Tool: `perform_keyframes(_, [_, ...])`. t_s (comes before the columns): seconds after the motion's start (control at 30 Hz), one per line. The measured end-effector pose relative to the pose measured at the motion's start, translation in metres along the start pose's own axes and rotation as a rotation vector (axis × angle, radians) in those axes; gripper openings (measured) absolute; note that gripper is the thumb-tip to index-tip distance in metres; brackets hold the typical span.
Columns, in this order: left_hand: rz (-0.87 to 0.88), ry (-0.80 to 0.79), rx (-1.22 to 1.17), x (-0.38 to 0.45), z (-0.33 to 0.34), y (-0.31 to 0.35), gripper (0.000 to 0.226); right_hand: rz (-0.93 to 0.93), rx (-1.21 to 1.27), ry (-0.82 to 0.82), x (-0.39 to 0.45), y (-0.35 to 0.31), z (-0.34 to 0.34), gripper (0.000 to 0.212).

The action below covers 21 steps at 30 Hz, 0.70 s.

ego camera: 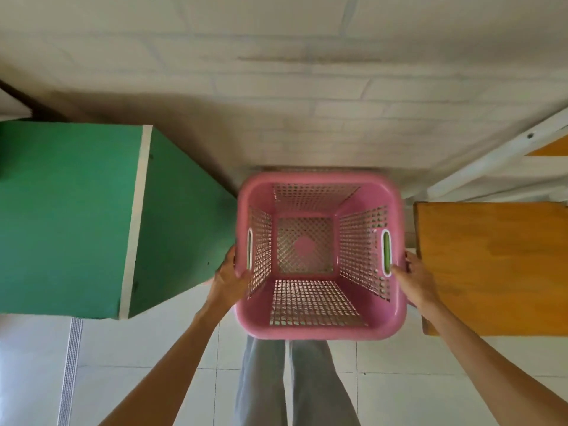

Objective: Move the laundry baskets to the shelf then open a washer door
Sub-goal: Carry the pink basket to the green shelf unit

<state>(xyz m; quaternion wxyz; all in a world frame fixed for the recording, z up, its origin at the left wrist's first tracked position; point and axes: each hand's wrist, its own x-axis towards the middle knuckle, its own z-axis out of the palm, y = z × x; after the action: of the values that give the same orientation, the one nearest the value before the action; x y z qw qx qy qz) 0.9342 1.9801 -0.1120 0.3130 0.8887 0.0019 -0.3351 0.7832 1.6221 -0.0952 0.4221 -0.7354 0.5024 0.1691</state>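
A pink perforated laundry basket (319,325) is in the middle of the view, seen from straight above, and it is empty. My left hand (229,276) grips its left rim beside the white-edged handle slot. On the opposite side, my right hand (413,279) holds the right rim just below the green-lined handle slot. The basket is held over the white tiled floor, in front of my legs. No washer is in view.
A green cabinet (70,216) with a white edge stands close on the left. An orange wooden shelf board (491,265) on a white metal frame (479,170) lies close on the right. A white brick wall (307,87) is straight ahead.
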Motion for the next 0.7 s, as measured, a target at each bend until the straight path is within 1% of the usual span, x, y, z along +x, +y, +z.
perform_keyframes(0.07, [-0.018,-0.004,-0.016,0.007,0.009,-0.004,0.073,0.023,-0.011,-0.003,0.013,0.006,0.009,0.034])
perform_keyframes(0.17, [0.012,0.044,-0.024,0.013,0.02,-0.012,0.074,0.026,-0.066,0.003,0.031,0.015,0.021,0.034])
perform_keyframes(0.23, [0.025,0.091,-0.033,0.016,0.027,-0.018,0.074,0.004,-0.091,0.058,0.039,0.018,0.026,0.033])
perform_keyframes(0.33, [-0.027,0.135,-0.048,0.018,0.035,-0.021,0.07,-0.023,-0.105,0.113,0.047,0.018,0.028,0.028])
perform_keyframes(0.5, [-0.122,0.112,-0.079,0.026,0.043,-0.025,0.063,0.002,-0.183,-0.01,0.057,0.021,0.032,0.042])
perform_keyframes(0.7, [-0.203,0.068,-0.08,0.035,0.042,-0.019,0.065,0.04,-0.175,-0.013,0.059,0.023,0.037,0.042])
